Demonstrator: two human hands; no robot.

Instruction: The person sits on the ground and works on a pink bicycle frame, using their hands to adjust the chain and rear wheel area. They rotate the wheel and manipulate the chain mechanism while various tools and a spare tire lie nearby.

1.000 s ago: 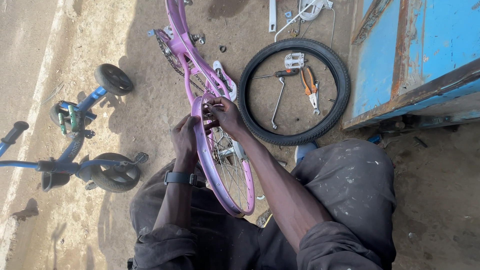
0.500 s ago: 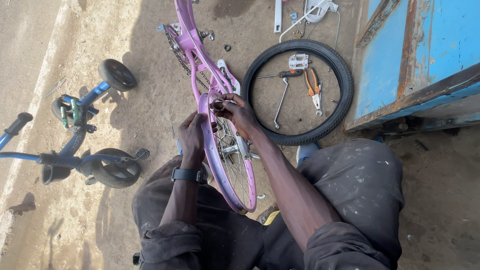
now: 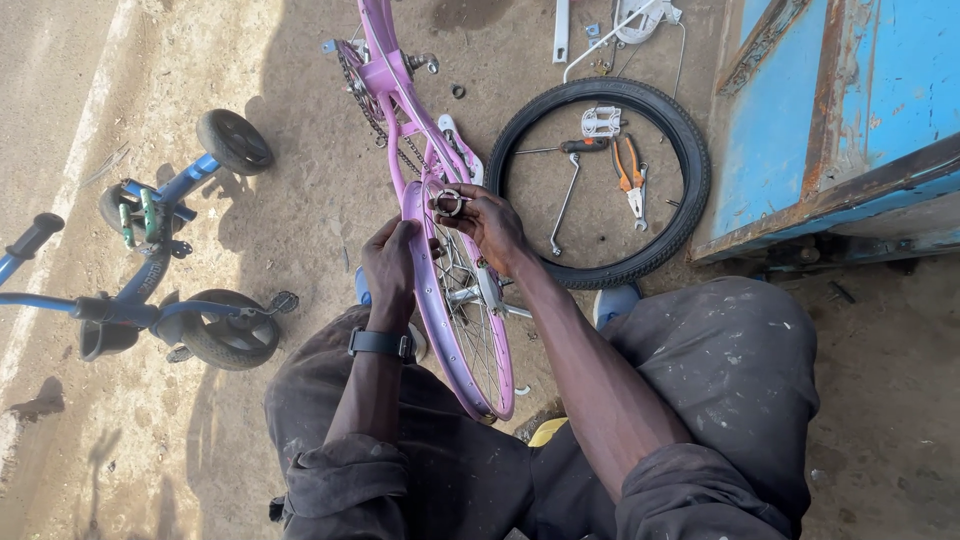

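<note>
— What do the two hands have hold of, seen from the head camera?

— The left hand (image 3: 392, 262) is curled around the rim of the pink wheel (image 3: 452, 330), fingers wrapped over its outer edge near the top; a black watch (image 3: 380, 343) sits on that wrist. The right hand (image 3: 487, 222) is closed at the fingertips on a small metal ring (image 3: 451, 202), pinched just above the top of the rim; the other fingers are bent in loosely.

— And where is the wheel?

— It stands upright between the person's knees, in the rear of a pink bicycle frame (image 3: 388, 75) that runs away from the person toward the top of the picture; the chain (image 3: 362, 92) and sprocket lie at the left of the frame. The wheel is bare — no tyre on it.

— What lies around?

— A black tyre (image 3: 688, 215) lies flat on the dirt just right of the hands; inside its ring are orange-handled pliers (image 3: 630, 175), a screwdriver (image 3: 570, 147), a bent wrench (image 3: 563, 212) and a white pedal (image 3: 601, 121). Left of the person a blue tricycle (image 3: 150, 270) with black wheels lies on the ground, well apart from the frame; at the far right stands a blue metal box (image 3: 850, 110) with rusty edges.
</note>
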